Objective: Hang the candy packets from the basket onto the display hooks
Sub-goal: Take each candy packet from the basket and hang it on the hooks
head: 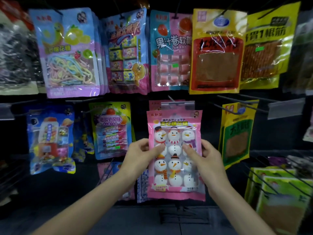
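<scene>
Head view: the left hand (pixel 141 155) pinches the left edge of the snowman candy packet (pixel 174 168), thumb on its front. The packet is held upright at 5 o'clock from centre, its top just under the display hook (pixel 171 98) at its 12 o'clock. The right hand (pixel 209 160) pinches the right edge. Hanging seems underway; next, the top hole must meet the prong.

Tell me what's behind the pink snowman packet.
Another pink packet peeks above the snowman packet, near a hook. The rest behind, including any further packets, is covered.
</scene>
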`<act>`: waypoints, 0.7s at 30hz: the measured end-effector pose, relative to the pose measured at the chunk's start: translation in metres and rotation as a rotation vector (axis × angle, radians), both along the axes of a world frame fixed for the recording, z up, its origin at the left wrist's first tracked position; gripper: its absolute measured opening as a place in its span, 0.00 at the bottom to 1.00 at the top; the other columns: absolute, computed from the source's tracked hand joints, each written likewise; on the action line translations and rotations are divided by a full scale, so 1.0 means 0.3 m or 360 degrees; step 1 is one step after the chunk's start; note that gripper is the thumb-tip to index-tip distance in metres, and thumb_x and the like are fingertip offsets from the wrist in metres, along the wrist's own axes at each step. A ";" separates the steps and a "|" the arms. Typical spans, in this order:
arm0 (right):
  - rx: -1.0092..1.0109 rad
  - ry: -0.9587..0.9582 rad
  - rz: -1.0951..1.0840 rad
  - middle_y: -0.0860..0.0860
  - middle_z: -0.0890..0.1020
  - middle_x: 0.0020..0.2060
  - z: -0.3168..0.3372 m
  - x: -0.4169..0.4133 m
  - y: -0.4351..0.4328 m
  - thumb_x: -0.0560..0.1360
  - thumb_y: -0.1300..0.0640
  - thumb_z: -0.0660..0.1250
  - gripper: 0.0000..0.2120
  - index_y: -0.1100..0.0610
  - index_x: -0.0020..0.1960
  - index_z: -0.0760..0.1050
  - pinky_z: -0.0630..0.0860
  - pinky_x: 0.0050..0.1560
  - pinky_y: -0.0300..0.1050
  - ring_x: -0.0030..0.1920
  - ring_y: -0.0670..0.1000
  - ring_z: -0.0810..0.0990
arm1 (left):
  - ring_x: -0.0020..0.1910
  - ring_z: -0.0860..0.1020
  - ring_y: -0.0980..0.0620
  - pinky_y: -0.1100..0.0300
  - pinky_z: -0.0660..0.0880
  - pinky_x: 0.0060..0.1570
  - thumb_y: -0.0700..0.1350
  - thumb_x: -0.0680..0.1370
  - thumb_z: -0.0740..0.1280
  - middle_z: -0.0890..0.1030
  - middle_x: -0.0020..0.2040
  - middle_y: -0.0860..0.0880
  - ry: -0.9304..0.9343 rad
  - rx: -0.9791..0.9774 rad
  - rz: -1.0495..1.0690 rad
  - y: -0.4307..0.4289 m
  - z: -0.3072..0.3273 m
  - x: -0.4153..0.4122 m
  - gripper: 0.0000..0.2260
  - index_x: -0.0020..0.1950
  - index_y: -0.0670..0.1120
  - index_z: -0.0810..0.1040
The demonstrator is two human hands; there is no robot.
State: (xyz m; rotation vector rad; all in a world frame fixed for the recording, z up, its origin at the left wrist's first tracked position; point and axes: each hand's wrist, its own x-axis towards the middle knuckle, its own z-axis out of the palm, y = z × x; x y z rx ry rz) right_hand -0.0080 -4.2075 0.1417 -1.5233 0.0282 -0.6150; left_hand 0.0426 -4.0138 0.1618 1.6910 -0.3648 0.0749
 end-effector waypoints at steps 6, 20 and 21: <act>-0.0001 0.0210 -0.0228 0.50 0.87 0.45 0.037 0.166 0.009 0.73 0.47 0.80 0.18 0.53 0.54 0.76 0.79 0.38 0.43 0.41 0.48 0.87 | 0.41 0.87 0.51 0.53 0.85 0.45 0.49 0.77 0.76 0.87 0.41 0.50 -0.0027 -0.0085 0.0201 -0.048 -0.004 0.142 0.08 0.52 0.47 0.84; -0.0301 0.0306 -0.0689 0.46 0.78 0.41 0.054 0.483 -0.005 0.75 0.47 0.77 0.17 0.54 0.54 0.73 0.69 0.33 0.42 0.37 0.45 0.76 | 0.40 0.82 0.50 0.46 0.83 0.43 0.58 0.77 0.74 0.81 0.46 0.52 -0.0160 0.0198 0.0764 -0.191 -0.057 0.467 0.14 0.55 0.54 0.73; -0.0326 0.0298 -0.0700 0.46 0.78 0.40 0.051 0.497 -0.005 0.76 0.47 0.77 0.17 0.54 0.53 0.73 0.68 0.32 0.41 0.37 0.45 0.76 | 0.40 0.81 0.50 0.46 0.83 0.43 0.58 0.77 0.74 0.81 0.46 0.52 -0.0182 0.0228 0.0790 -0.194 -0.061 0.484 0.14 0.55 0.55 0.73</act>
